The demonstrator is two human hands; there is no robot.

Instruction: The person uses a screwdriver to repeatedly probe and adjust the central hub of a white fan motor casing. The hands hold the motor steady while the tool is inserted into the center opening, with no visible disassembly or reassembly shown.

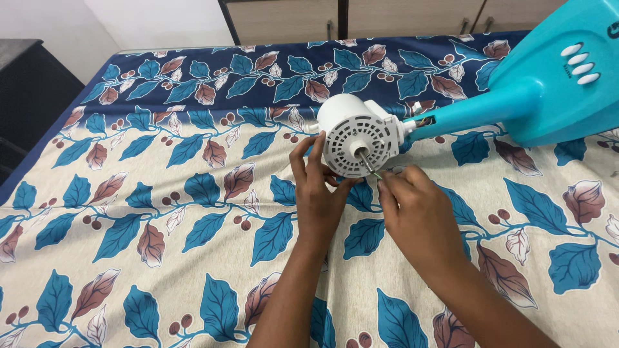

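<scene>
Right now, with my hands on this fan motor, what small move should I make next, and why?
Probably keep the left hand bracing the motor and slide the right hand's fingertips further up the shaft. They pinch only near its tip, so the grip looks slight.

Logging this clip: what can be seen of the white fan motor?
The white fan motor is a round, plastic-looking housing with vent slots, lying sideways on the leaf-print sheet, joined to a turquoise stand. A thin metal shaft sticks out of its face. The left hand steadies its front; the right hand pinches the shaft tip.
</scene>
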